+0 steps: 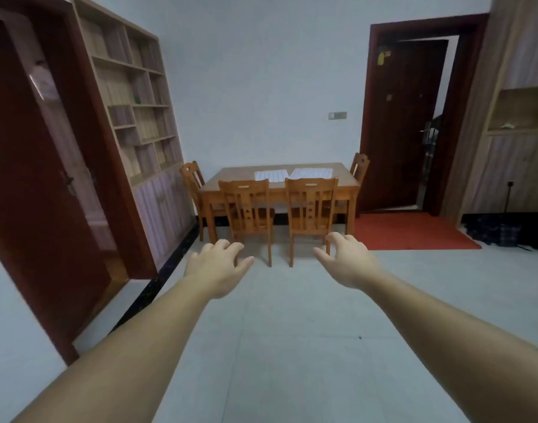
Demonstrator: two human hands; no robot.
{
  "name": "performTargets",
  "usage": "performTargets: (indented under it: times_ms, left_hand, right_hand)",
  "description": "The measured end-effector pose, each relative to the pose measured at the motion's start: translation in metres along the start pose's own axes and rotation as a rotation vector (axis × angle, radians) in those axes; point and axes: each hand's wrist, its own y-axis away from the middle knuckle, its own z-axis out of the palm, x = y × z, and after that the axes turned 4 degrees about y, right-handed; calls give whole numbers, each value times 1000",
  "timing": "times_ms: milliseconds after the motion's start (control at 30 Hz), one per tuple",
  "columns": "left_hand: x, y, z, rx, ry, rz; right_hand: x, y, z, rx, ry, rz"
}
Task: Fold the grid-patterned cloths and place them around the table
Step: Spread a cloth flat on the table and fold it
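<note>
Grid-patterned cloths (312, 173) lie flat on the tabletop (231, 179), well apart from left hand (217, 264) and right hand (345, 259) (both loosely spread, empty); probably light, limp: pinch corners.

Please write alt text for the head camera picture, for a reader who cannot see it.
Two bare arms reach forward, left hand and right hand open and empty, toward a wooden table across the room. Two grid cloths lie on it; four chairs stand around it.
</note>
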Motion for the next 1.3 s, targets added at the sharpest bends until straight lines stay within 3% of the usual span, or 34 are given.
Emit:
performTargets:
  times_ms: [433, 733, 1300]
  left_hand:
    - [-1, -238, 86, -118, -67, 130]
    - [44, -404, 117, -123, -134, 284]
    - [164, -753, 196, -106, -23, 177]
  right_hand:
    - [45, -214, 102, -81, -30, 133]
    - [81, -369, 105, -47, -34, 127]
    - [237, -730, 103, -63, -68, 88]
